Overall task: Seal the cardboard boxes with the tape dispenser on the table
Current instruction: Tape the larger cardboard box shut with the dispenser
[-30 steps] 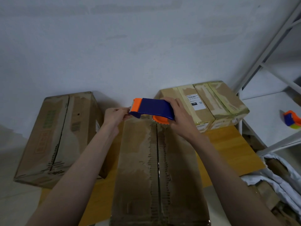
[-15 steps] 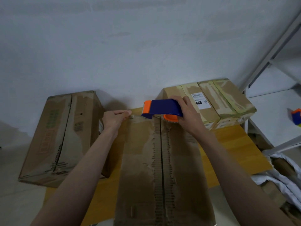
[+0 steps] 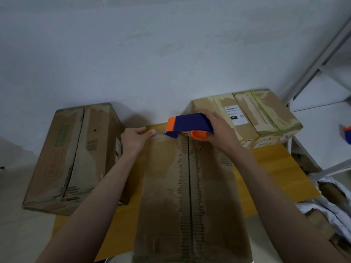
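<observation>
While the right hand [image 3: 221,132] grips the tape dispenser [image 3: 190,125] at the far end of the middle cardboard box [image 3: 190,196] on the bench [image 3: 269,173], the left hand's [image 3: 135,138] fingers pinch the tape end flat.

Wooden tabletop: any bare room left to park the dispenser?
Yes: the bare yellow wooden tabletop right of the centre cardboard box, in front of the taped cardboard box with the label. Narrower strip beside the left cardboard box. Far edge is crowded.
</observation>
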`<state>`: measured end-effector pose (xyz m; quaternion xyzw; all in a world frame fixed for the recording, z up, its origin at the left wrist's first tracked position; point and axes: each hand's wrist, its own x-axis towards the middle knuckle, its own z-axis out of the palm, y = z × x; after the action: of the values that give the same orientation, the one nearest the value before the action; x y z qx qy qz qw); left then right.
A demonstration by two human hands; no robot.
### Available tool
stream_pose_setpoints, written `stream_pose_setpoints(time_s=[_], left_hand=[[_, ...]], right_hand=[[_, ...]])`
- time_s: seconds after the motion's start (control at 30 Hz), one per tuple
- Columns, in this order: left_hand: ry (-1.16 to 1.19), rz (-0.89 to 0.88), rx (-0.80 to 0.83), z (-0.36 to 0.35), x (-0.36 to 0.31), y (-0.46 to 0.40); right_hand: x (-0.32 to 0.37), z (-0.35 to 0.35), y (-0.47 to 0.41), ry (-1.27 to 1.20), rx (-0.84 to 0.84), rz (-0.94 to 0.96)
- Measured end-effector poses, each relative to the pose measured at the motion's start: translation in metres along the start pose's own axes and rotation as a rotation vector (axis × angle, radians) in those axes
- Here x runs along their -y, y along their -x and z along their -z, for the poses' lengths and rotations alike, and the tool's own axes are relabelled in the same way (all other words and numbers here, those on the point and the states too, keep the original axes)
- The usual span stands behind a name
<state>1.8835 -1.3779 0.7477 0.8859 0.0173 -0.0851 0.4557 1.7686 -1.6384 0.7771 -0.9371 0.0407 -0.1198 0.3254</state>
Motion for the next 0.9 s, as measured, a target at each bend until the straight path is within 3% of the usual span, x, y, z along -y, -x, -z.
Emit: stream_pose_setpoints(time_s=[0.1, 0.23, 0.37, 0.57, 0.77, 0.9], left_hand=[[-0.237, -0.067, -0.006, 0.004, 0.005, 0.007], [-0.416, -0.412, -0.009, -0.016, 0.001, 0.043], [-0.573, -0.409, 0.178, -0.042, 0.007, 0.067], [-0.681, -0.484, 0.239, -0.040, 0.011, 0.050], [-0.737, -0.708, 0.331, -0.026, 0.008, 0.037], [-0.734, -0.723, 0.351, -0.030, 0.007, 0.037]], right_hand=[[-0.004, -0.003, 0.002, -0.161, -0.036, -0.108], [-0.018, -0.010, 0.004, -0.302, -0.016, -0.109], [-0.025, -0.012, 0.010, -0.381, -0.002, -0.160], [-0.024, -0.007, 0.014, -0.371, 0.029, -0.121], [-0.031, -0.009, 0.034, -0.361, -0.007, -0.103], [-0.029, 0.000, 0.038, -0.315, -0.069, -0.075]])
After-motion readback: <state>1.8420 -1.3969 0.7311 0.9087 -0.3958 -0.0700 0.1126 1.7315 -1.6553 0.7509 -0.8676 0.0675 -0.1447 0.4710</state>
